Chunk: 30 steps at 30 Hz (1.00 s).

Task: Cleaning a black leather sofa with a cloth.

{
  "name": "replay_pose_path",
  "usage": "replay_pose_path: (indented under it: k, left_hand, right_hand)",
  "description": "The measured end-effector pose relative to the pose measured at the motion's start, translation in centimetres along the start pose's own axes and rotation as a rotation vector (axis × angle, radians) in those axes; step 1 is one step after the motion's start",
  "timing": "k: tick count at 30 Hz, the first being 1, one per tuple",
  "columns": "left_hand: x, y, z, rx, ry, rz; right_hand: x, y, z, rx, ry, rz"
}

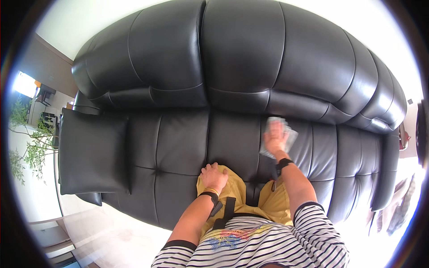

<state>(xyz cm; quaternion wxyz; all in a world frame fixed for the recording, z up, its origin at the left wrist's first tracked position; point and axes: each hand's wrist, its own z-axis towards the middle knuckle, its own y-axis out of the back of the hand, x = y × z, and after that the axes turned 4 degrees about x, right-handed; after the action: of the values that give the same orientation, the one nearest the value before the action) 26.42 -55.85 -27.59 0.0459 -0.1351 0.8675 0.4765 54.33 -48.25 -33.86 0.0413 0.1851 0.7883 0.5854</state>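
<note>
A black leather sofa with stitched seams fills the space before me. My right hand, blurred, lies flat over a pale grey cloth and presses it against the seat near the foot of the backrest. The cloth spreads out past the fingers on both sides. On the knee of my yellow trousers rests my left hand, holding nothing, its fingers slightly apart. Both knees are at the seat, and dark bands circle both wrists.
A square black cushion lies at the sofa's left end. Beyond it stands a leafy green plant. The high backrest curves along the far side, and an armrest closes the right end. Pale flooring shows at lower left.
</note>
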Motion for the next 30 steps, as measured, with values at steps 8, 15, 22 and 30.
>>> replay_pose_path:
  k: [8,15,22,30]
  left_hand:
    - [0.2,0.4,-0.5,-0.02,0.026,-0.009]
    - [-0.1,1.0,-0.3,0.022,0.042,0.015]
    - [-0.6,0.3,0.2,0.005,0.0,0.001]
    - [0.3,0.3,0.0,-0.025,0.021,-0.025]
  right_hand:
    - [3.7,-1.6,-2.2,-0.014,0.664,-0.204]
    - [-11.6,4.8,4.6,0.18,-0.261,0.005]
    - [-0.4,-0.9,1.6,-0.14,-0.014,-0.116]
    - [6.1,-1.0,-4.5,0.149,1.142,-0.23]
